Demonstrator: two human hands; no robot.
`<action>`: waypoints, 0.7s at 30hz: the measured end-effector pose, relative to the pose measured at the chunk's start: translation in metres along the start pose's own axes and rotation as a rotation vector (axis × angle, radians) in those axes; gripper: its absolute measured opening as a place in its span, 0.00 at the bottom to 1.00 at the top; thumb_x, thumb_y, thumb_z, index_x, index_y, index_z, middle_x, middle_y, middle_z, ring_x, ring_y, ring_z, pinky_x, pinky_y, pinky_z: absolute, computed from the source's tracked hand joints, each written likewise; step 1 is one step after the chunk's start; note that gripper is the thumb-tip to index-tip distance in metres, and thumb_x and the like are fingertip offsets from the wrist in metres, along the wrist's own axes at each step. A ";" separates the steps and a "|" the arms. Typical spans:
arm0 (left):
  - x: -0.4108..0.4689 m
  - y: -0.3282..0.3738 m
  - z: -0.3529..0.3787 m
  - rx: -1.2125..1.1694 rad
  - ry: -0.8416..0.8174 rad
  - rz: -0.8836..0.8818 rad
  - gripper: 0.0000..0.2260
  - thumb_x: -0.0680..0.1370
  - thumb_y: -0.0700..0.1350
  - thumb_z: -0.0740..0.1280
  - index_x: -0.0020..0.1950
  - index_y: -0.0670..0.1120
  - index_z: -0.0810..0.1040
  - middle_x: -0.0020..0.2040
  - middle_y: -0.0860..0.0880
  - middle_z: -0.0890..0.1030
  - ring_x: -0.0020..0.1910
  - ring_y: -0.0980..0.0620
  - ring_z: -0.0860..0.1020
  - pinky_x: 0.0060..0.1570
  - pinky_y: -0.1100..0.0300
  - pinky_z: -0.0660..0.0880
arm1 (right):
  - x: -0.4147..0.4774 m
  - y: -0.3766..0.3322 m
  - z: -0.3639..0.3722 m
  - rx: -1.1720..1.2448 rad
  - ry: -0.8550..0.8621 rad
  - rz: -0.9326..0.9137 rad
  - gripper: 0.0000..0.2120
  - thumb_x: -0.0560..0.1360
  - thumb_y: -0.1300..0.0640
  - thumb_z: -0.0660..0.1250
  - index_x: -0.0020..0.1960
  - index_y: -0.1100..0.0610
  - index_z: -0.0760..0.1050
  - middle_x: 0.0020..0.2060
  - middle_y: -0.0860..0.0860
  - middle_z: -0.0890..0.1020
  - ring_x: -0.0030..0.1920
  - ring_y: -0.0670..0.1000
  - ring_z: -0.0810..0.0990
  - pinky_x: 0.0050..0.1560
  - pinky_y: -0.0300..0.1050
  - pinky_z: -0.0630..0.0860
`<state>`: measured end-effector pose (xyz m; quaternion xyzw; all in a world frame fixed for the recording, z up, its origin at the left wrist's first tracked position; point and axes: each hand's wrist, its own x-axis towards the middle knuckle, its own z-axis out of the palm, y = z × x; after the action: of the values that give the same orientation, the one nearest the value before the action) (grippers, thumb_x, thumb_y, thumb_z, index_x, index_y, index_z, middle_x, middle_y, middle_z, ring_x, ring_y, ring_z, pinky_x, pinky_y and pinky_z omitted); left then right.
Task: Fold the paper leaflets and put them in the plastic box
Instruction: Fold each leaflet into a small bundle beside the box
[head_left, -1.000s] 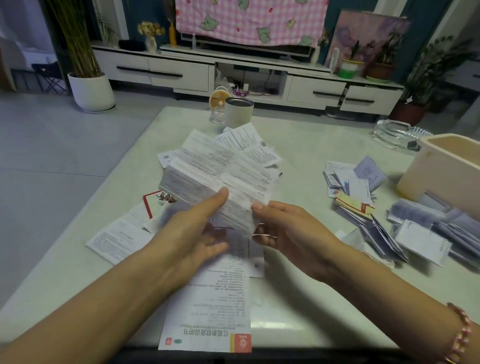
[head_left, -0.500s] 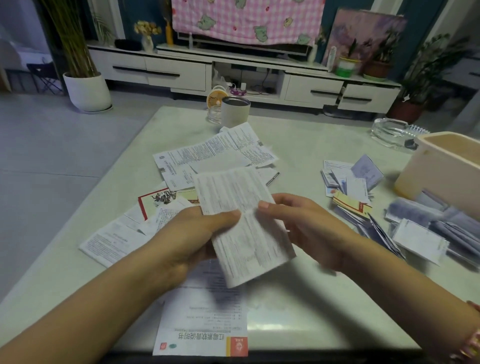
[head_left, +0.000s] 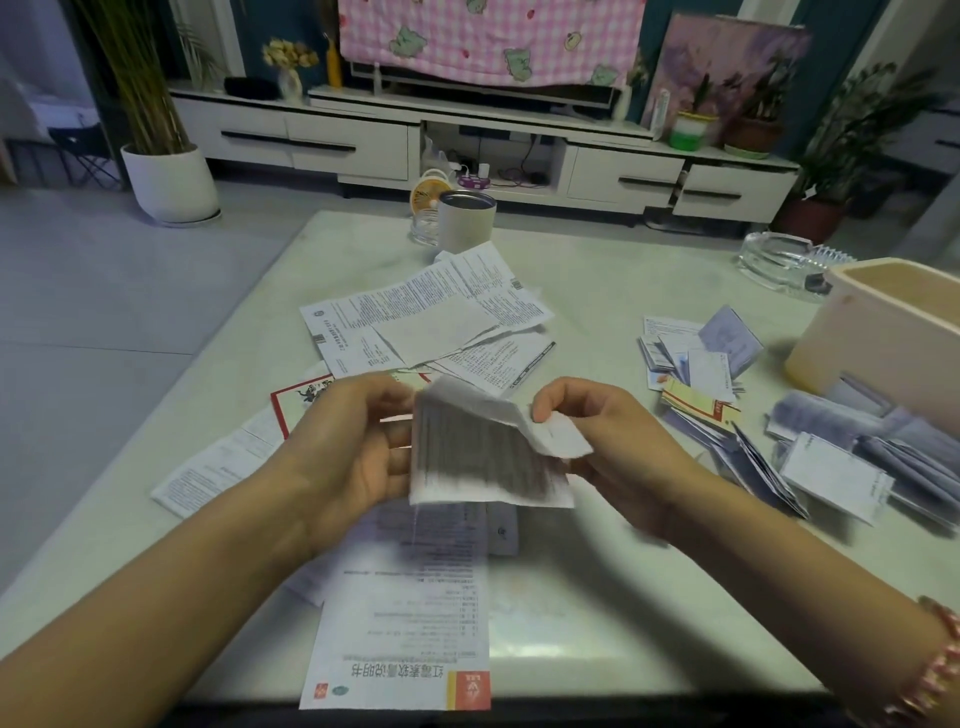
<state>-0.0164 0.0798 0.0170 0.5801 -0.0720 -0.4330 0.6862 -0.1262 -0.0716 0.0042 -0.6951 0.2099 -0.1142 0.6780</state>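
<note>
The left hand (head_left: 358, 457) grips the left edge of a printed leaflet (head_left: 478, 462) in mid-frame, thumb on top and fingers curled at the paper's side. The right hand (head_left: 613, 447) pinches the leaflet's upper right corner, which is bent over toward the camera. The sheet is blurred and held above the table (head_left: 623, 291).

Under the hands lies a long leaflet with a red and yellow band (head_left: 410, 634), reaching the bottom edge. Just beyond the hands is a loose heap of unfolded leaflets (head_left: 431, 317). Folded leaflets (head_left: 696, 364) lie at right of centre, near the cream plastic box (head_left: 893, 332) at the right edge. A mug (head_left: 466, 223) stands at upper centre.
</note>
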 end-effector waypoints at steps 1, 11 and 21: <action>0.000 0.000 -0.001 -0.016 -0.019 -0.012 0.12 0.78 0.46 0.58 0.46 0.41 0.78 0.42 0.40 0.83 0.40 0.44 0.80 0.43 0.53 0.77 | 0.000 0.001 0.000 -0.059 0.026 -0.044 0.19 0.73 0.77 0.57 0.32 0.57 0.73 0.31 0.50 0.80 0.30 0.45 0.77 0.28 0.34 0.69; 0.001 -0.011 -0.002 0.450 0.107 0.205 0.05 0.74 0.42 0.69 0.48 0.45 0.83 0.42 0.45 0.85 0.42 0.49 0.83 0.43 0.55 0.81 | 0.002 -0.005 0.002 -0.092 0.107 -0.182 0.15 0.74 0.72 0.56 0.42 0.57 0.76 0.36 0.52 0.82 0.36 0.45 0.78 0.35 0.36 0.74; -0.002 -0.013 0.005 0.563 0.105 0.369 0.04 0.71 0.47 0.72 0.39 0.47 0.83 0.36 0.50 0.85 0.36 0.54 0.83 0.38 0.59 0.79 | 0.000 -0.004 -0.001 -0.443 -0.123 -0.185 0.07 0.70 0.56 0.72 0.37 0.58 0.77 0.34 0.52 0.80 0.36 0.46 0.76 0.37 0.43 0.71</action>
<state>-0.0270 0.0783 0.0084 0.7454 -0.2572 -0.2342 0.5687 -0.1261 -0.0723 0.0085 -0.8485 0.1238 -0.0845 0.5074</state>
